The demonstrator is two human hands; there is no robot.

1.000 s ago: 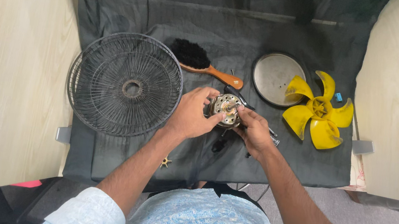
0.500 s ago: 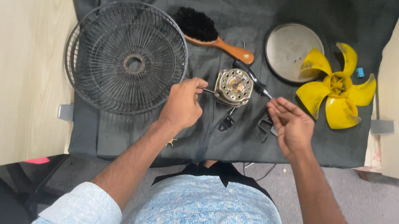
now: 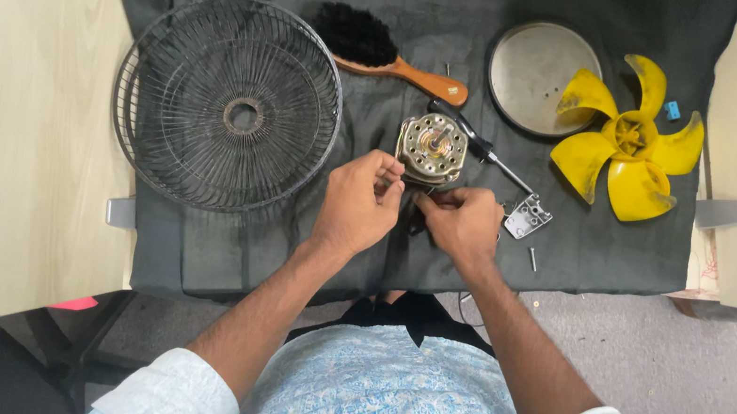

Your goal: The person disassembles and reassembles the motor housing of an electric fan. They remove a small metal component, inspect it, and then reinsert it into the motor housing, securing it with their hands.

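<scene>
A round, brass-coloured metal fan motor (image 3: 432, 148) is sitting on the dark cloth-covered surface (image 3: 221, 245) just beyond both hands, its near edge touching the fingertips. The left hand (image 3: 357, 204) and the right hand (image 3: 460, 221) are meeting directly below it, fingers curled and pinching at something small and dark between them. Half a second ago the right hand was hanging well apart to the right, fingers bunched on their own; now it is pressing in beside the left. What the fingers are gripping is hidden under the knuckles and cannot be made out. A black-handled screwdriver (image 3: 479, 145) is lying just right of the motor, a small grey metal bracket (image 3: 528, 217) past its tip.
</scene>
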